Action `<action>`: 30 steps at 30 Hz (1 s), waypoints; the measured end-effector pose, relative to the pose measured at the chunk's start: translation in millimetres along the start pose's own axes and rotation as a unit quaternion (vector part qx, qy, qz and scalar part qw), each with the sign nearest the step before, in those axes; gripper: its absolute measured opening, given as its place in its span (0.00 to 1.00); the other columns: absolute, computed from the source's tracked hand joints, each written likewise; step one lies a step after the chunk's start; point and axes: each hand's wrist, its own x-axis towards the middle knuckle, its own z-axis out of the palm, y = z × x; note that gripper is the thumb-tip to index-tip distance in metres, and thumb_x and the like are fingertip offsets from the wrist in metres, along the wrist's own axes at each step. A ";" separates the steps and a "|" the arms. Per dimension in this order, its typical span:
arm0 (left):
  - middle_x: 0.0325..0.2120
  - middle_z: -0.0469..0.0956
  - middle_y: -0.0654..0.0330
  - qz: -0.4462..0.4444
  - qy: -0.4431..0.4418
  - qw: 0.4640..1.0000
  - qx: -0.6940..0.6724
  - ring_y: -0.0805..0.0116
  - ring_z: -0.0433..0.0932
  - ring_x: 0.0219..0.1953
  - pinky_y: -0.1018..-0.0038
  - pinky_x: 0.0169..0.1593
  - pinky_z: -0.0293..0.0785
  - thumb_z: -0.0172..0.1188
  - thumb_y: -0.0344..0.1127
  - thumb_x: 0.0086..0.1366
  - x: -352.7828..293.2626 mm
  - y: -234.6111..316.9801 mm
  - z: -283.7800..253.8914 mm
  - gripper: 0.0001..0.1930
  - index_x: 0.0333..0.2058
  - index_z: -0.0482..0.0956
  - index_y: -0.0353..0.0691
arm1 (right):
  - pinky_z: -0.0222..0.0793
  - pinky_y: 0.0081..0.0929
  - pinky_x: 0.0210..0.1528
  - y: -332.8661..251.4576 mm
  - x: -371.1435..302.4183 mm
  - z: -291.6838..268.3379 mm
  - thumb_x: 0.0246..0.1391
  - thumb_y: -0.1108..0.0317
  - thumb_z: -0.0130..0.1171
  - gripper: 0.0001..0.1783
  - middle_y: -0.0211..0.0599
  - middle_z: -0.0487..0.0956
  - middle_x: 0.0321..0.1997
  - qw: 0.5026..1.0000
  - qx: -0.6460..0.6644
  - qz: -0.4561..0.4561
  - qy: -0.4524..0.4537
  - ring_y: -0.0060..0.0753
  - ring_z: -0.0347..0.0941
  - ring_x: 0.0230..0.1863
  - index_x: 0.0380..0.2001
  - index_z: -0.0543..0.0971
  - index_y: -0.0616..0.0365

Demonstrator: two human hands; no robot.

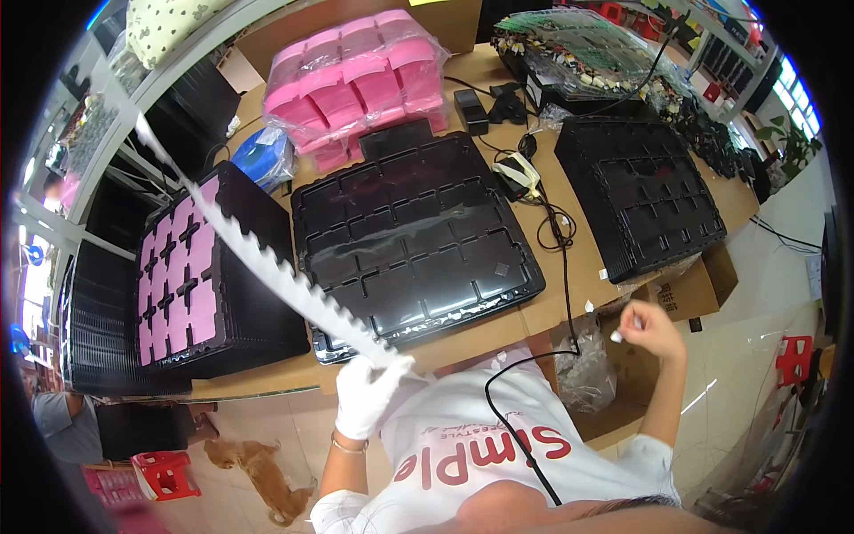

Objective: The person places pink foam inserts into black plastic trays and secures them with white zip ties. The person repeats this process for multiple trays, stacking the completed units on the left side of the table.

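Observation:
My left hand (366, 393), in a white glove, pinches the lower end of a long white strip (267, 267) with a notched edge. The strip rises up and to the left, over a wide black plastic tray (418, 227) with moulded compartments. My bare right hand (649, 329) is raised off the table at the right, its fingers curled together. A small white bit (616, 336) shows at its fingertips; whether it is held or worn on a finger, I cannot tell.
A stack of black trays with pink pads (178, 276) stands left, more black trays (654, 196) right. Behind are wrapped pink trays (356, 80), a blue roll (262, 158) and a pile of circuit boards (587, 53). A black cable (567, 267) crosses the table. A dog (267, 481) lies below.

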 end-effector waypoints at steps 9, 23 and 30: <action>0.32 0.83 0.51 -0.030 -0.097 0.943 -0.317 0.76 0.73 0.18 0.83 0.21 0.66 0.51 0.60 0.68 -19.7 -9.3 -60.4 0.32 0.53 0.74 0.33 | 0.72 0.39 0.48 202.1 -51.2 38.6 0.54 0.61 0.61 0.16 0.52 0.80 0.39 0.724 -0.518 0.240 0.386 0.52 0.78 0.44 0.44 0.80 0.57; 0.39 0.81 0.51 0.198 0.223 0.924 0.238 0.53 0.80 0.45 0.64 0.51 0.74 0.55 0.44 0.68 250.2 51.9 -42.5 0.15 0.43 0.81 0.40 | 0.72 0.36 0.40 -306.2 328.2 96.8 0.45 0.71 0.64 0.07 0.37 0.74 0.32 0.665 -0.234 -0.653 0.276 0.43 0.72 0.38 0.29 0.76 0.57; 0.38 0.81 0.54 0.235 0.248 0.902 0.264 0.55 0.79 0.44 0.62 0.49 0.74 0.58 0.40 0.63 319.6 57.1 -36.7 0.10 0.37 0.82 0.43 | 0.74 0.35 0.40 -366.8 434.5 119.1 0.47 0.67 0.65 0.09 0.38 0.80 0.33 0.758 -0.302 -0.546 0.193 0.42 0.78 0.37 0.34 0.82 0.54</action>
